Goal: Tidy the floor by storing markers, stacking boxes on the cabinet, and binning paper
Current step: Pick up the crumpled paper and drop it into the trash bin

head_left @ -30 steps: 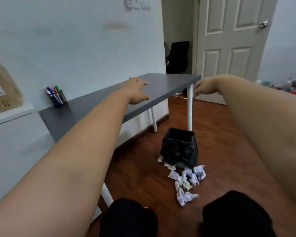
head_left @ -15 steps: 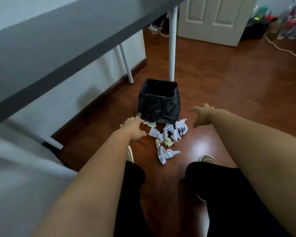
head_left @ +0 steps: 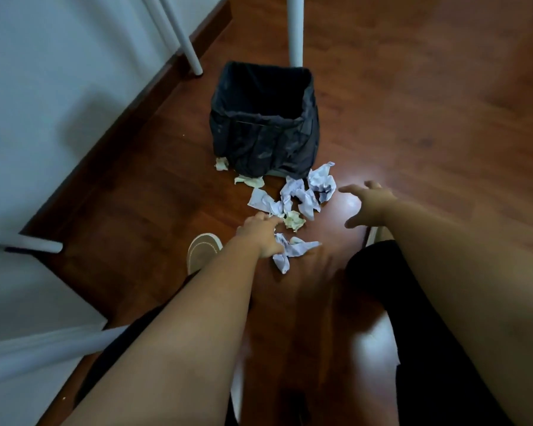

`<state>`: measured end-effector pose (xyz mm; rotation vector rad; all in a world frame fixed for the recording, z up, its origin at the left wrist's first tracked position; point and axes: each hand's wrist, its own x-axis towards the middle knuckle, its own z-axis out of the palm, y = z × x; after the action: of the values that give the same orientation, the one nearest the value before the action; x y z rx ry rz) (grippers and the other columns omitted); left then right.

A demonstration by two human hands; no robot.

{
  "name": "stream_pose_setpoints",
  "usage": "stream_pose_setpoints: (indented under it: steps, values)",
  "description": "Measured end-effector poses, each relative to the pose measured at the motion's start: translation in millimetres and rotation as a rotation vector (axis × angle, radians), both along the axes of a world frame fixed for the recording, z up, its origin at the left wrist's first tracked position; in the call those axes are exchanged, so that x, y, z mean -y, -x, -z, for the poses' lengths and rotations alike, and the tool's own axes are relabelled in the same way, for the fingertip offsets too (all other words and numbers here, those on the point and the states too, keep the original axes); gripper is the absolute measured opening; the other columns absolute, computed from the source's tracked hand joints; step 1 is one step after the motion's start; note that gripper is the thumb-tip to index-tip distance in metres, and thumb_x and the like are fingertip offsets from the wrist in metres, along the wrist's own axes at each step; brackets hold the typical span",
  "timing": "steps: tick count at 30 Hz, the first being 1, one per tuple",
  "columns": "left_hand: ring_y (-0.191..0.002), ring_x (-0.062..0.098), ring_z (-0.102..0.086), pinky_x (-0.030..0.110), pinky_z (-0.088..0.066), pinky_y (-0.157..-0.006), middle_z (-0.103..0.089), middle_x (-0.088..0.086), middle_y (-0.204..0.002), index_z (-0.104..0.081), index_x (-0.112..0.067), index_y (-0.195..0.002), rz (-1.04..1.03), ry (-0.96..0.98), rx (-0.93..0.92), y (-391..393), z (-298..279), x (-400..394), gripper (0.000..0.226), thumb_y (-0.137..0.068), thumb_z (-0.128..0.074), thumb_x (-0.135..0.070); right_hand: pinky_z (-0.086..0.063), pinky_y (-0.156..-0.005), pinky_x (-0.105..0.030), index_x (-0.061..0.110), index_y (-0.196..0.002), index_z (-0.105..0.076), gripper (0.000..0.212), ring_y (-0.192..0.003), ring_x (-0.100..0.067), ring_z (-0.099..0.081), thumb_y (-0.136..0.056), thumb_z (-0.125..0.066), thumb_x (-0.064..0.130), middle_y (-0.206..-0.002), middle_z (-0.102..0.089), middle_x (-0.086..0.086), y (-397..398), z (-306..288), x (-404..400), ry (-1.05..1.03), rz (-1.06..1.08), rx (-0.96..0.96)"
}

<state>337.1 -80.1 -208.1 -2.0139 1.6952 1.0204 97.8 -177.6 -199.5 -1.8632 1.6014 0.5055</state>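
Note:
Several crumpled paper balls lie on the wood floor in front of a black-lined bin. The white ones cluster at the bin's near right corner, and a yellowish ball sits just below them. My left hand reaches down with its fingertips on the left end of the nearest white paper, thumb and fingers still apart. My right hand hovers open with its fingers spread, just right of the white cluster and not touching it. No markers or boxes are in view.
A white table leg stands right behind the bin, and two more slant along the wall at left. Small yellowish scraps lie at the bin's near left corner. My left shoe and black-trousered knees are close below the papers.
The view has dropped from the tabletop to the floor. Both hands came off the table and moved down to the papers; the left hand now touches the nearest paper.

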Motion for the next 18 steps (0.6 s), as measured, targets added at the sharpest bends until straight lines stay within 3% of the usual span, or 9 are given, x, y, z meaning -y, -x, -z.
stream_pose_setpoints:
  steps: [3, 9, 11, 13, 15, 18]
  values:
    - [-0.143, 0.035, -0.023, 0.056, -0.034, -0.111, -0.014, 0.003, -0.161, -0.029, -0.040, -0.151, -0.065, -0.062, -0.008, 0.8, 32.8, 15.9, 0.090, -0.076, -0.078, -0.045, -0.034, -0.111, -0.046, 0.051, -0.143, -0.030, 0.095, -0.143, -0.037, -0.025, -0.065, -0.084, 0.044, -0.158, -0.016, -0.015, -8.3, 36.1, 19.1, -0.020, 0.042, 0.061]
    - [-0.146, 0.040, -0.018, 0.052, -0.033, -0.114, 0.009, 0.002, -0.163, -0.009, -0.049, -0.154, -0.209, -0.207, -0.087, 4.9, 96.8, 31.4, 0.116, -0.067, -0.086, -0.047, -0.029, -0.114, -0.040, 0.042, -0.142, -0.040, 0.082, -0.143, -0.034, -0.025, -0.071, -0.080, 0.039, -0.155, -0.022, -0.016, -28.7, 95.8, 58.1, -0.030, 0.078, 0.159]
    - [-0.148, 0.043, -0.006, 0.059, -0.034, -0.111, 0.030, -0.006, -0.159, 0.001, -0.055, -0.150, -0.191, -0.236, -0.066, 10.9, 121.1, 28.5, 0.126, -0.063, -0.089, -0.047, -0.028, -0.114, -0.047, 0.046, -0.140, -0.041, 0.080, -0.143, -0.033, -0.023, -0.070, -0.079, 0.044, -0.156, -0.022, -0.011, -40.2, 114.6, 69.5, -0.017, 0.055, 0.155]
    - [-0.147, 0.047, 0.009, 0.070, -0.036, -0.102, 0.048, -0.010, -0.149, 0.015, -0.059, -0.145, -0.129, -0.251, -0.021, 17.2, 144.7, 29.0, 0.136, -0.060, -0.090, -0.048, -0.023, -0.109, -0.065, 0.053, -0.138, -0.037, 0.081, -0.146, -0.033, -0.012, -0.069, -0.078, 0.051, -0.160, -0.010, -0.004, -53.8, 134.6, 80.2, -0.022, 0.036, 0.116]
    - [-0.145, 0.049, 0.018, 0.078, -0.036, -0.094, 0.057, -0.008, -0.142, 0.027, -0.060, -0.141, -0.025, -0.215, 0.057, 22.9, 163.5, 35.7, 0.143, -0.059, -0.090, -0.051, -0.016, -0.103, -0.074, 0.059, -0.139, -0.028, 0.087, -0.147, -0.035, 0.000, -0.067, -0.078, 0.056, -0.162, 0.003, 0.001, -69.4, 153.3, 90.4, -0.016, -0.050, 0.073]
    - [-0.141, 0.053, 0.026, 0.084, -0.026, -0.095, 0.061, -0.002, -0.139, 0.032, -0.057, -0.140, 0.103, -0.139, 0.134, 28.3, 185.5, 51.4, 0.142, -0.061, -0.087, -0.055, -0.016, -0.100, -0.079, 0.063, -0.141, -0.013, 0.101, -0.147, -0.040, 0.006, -0.064, -0.078, 0.060, -0.162, 0.015, 0.001, -87.9, 178.1, 104.9, 0.030, -0.234, -0.024]
